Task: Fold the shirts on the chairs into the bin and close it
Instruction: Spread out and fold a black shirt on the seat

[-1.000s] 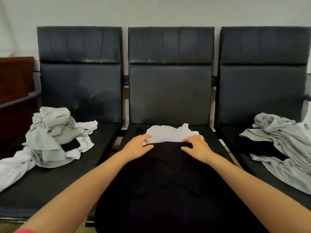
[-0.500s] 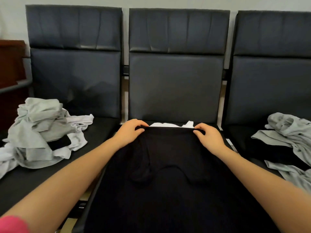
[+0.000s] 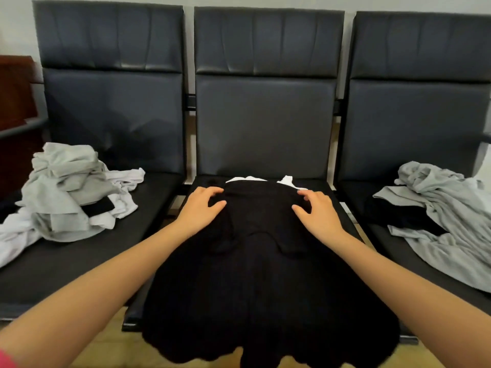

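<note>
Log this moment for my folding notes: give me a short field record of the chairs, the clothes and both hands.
middle seat: black fabric shirt spread flat, hem hanging over the front edge
under it: white cloth showing at the far edge
left hand: open, fingers spread, resting on the shirt's far left part
right hand: open, resting on its far right part
left seat: heap of grey and white clothes
right seat: loose grey garment over something black
bin: not in view
</note>
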